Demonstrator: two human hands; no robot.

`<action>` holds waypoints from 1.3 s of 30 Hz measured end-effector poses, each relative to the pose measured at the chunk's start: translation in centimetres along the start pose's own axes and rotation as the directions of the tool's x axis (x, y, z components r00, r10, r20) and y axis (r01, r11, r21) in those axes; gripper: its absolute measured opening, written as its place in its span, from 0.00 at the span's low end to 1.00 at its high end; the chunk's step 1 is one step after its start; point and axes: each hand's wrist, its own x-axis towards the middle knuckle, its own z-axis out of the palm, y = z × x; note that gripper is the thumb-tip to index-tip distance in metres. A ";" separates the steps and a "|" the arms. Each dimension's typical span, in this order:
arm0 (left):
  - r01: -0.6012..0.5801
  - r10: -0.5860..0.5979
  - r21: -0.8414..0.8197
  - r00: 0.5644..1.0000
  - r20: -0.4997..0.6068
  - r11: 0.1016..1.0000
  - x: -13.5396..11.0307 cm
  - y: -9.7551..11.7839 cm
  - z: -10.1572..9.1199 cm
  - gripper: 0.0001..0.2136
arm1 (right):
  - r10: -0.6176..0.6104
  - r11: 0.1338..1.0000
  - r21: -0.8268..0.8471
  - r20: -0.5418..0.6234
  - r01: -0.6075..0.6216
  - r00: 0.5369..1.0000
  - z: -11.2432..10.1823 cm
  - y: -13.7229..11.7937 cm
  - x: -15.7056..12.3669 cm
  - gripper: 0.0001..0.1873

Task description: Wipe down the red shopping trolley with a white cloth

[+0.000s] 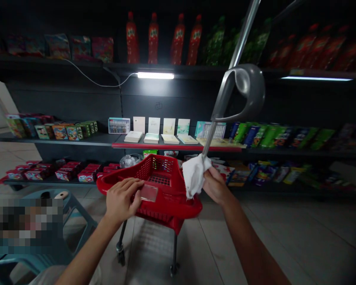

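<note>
A red plastic shopping cart stands in front of me, its basket pointing at the shelves. My left hand is closed over the left part of its handle, beside a clear label window. At the right end of the handle, my right hand grips a crumpled white cloth. The cloth lies against the lower end of a slanting metal pole and close to the cart's rim. Higher on the pole sits a grey loop-shaped piece. Where the pole's lower end is fixed is hidden by the cloth.
Dark shelves run across the front, carrying booklets, boxes, snack bags and red drink bottles. A lit tube lamp hangs under the upper shelf. A blue plastic stool with blurred-out items stands at the left.
</note>
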 end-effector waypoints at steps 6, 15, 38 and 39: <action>-0.006 0.006 -0.082 1.000 0.007 0.997 -0.6 -4.4 0.0 0.18 | 0.065 0.993 -0.105 0.107 -0.054 0.992 1.1 2.3 -1.4 0.30; 0.307 -0.306 -0.054 0.952 0.015 0.950 -1.2 -8.8 0.6 0.21 | -0.037 0.938 -0.327 0.225 0.111 0.974 6.0 5.1 -3.2 0.31; 0.058 -0.091 0.181 0.980 0.178 0.982 -0.4 7.4 1.3 0.20 | -0.106 0.695 -0.582 0.498 0.422 0.861 8.5 9.3 -3.7 0.22; 0.085 -0.122 0.212 0.978 0.168 0.974 -0.8 7.2 1.9 0.23 | -0.092 0.682 -0.603 0.491 0.414 0.866 8.0 9.7 -3.5 0.22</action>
